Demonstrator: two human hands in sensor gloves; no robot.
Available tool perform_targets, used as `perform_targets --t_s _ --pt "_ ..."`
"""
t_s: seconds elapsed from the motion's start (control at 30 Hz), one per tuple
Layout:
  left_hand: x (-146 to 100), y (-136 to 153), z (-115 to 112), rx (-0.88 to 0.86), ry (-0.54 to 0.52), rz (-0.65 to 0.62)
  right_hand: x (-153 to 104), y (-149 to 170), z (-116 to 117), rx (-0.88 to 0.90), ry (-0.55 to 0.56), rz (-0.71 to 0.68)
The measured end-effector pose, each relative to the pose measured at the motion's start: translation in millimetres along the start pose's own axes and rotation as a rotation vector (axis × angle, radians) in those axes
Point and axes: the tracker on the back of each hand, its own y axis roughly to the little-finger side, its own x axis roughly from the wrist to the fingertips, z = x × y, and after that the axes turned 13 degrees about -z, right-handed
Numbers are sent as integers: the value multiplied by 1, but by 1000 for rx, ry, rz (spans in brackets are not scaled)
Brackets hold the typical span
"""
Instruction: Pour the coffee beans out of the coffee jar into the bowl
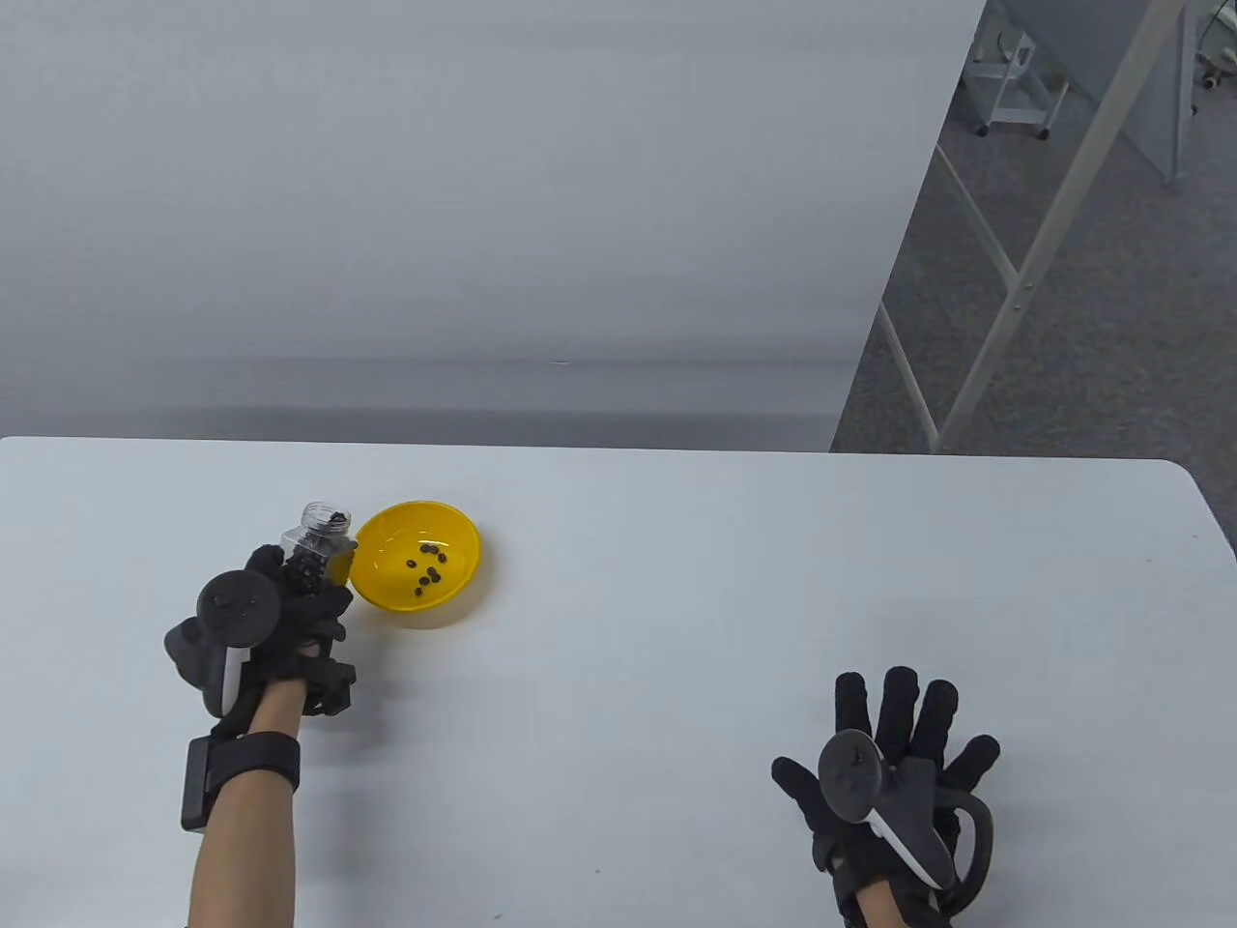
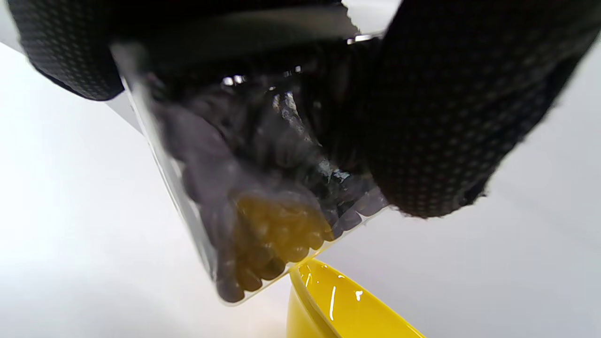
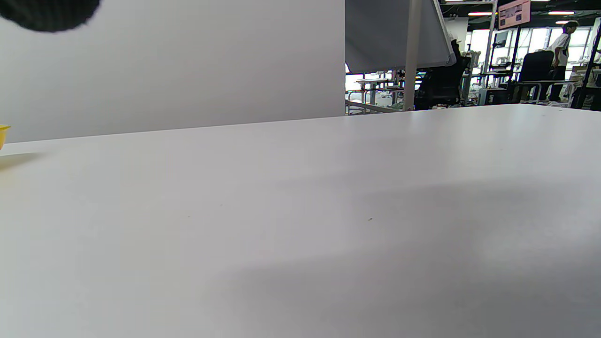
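so the table view gave the whole layout: the left hand (image 1: 290, 599) gripped the coffee jar (image 1: 317, 546) just left of the yellow bowl (image 1: 372, 580), with the jar's open neck up and leaning toward the bowl's near-left rim. a handful of coffee beans (image 1: 428, 568) sat loose in the bottom of the bowl, and more were dark inside the jar. the bowl sat on the left part of the white table (image 1: 676, 599).

the left wrist view showed stuff you couldn't get from above: the clear jar (image 2: 244, 197) right up close and tilted, beans (image 2: 263, 263) piled against its lower wall, gloved fingers (image 2: 446, 117) wrapped round its sides, and the bowl's glossy yellow rim (image 2: 328, 300) just below the jar's low corner. whether jar and rim touched, couldn't tell, it was blurry.

the right hand (image 1: 894, 773) was well apart, near the bottom right of the table view, lying palm down on the table with fingers spread wide and holding nothing. its tracker (image 1: 855, 773) sat on the back of the hand. the right wrist view only caught a dark fingertip (image 3: 47, 11) in the top left corner, a long stretch of tabletop (image 3: 300, 211), and a tiny sliver of the bowl (image 3: 3, 134) at the far left edge.
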Motion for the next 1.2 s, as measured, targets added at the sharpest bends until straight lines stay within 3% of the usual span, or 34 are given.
perform_targets --t_s 0.67,1.2 --pt "-8 40 -4 -201 -52 219 0 -4 2 -10 -4 -9" --pt "-2 71 -13 -254 9 335 2 -12 4 -43 -9 -28"
